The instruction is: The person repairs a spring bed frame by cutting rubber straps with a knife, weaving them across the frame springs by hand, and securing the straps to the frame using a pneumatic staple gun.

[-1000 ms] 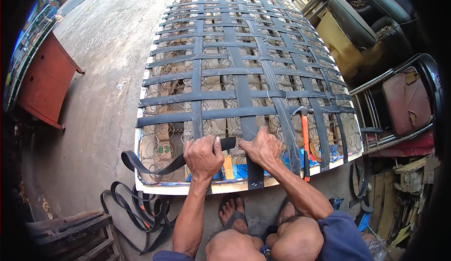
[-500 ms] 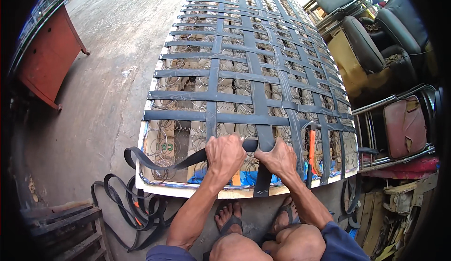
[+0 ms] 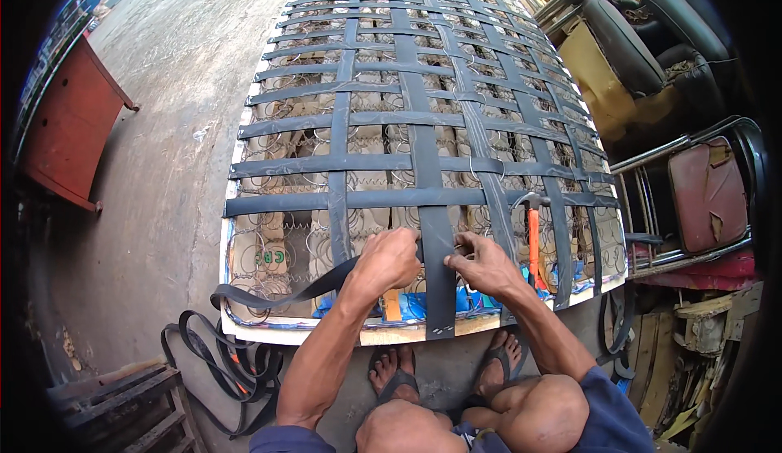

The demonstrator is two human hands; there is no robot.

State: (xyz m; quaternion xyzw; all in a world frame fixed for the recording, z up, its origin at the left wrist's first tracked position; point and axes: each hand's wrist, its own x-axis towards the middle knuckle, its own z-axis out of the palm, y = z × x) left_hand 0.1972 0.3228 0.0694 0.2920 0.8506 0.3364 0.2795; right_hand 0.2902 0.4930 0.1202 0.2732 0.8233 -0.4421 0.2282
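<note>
Crosswise, black strap (image 3: 281, 294) in clenched left hand (image 3: 387, 259), running left-right; right hand (image 3: 482, 264) pinching its end.

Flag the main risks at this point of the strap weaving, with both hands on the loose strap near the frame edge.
1. The left hand grips the loose black strap under tension; a slip could whip it back.
2. The right hand works over exposed wire springs, which might snag fingers.
3. The orange-handled hammer lies on the webbing near the edge, above bare sandalled feet; jolting could drop it.
</note>
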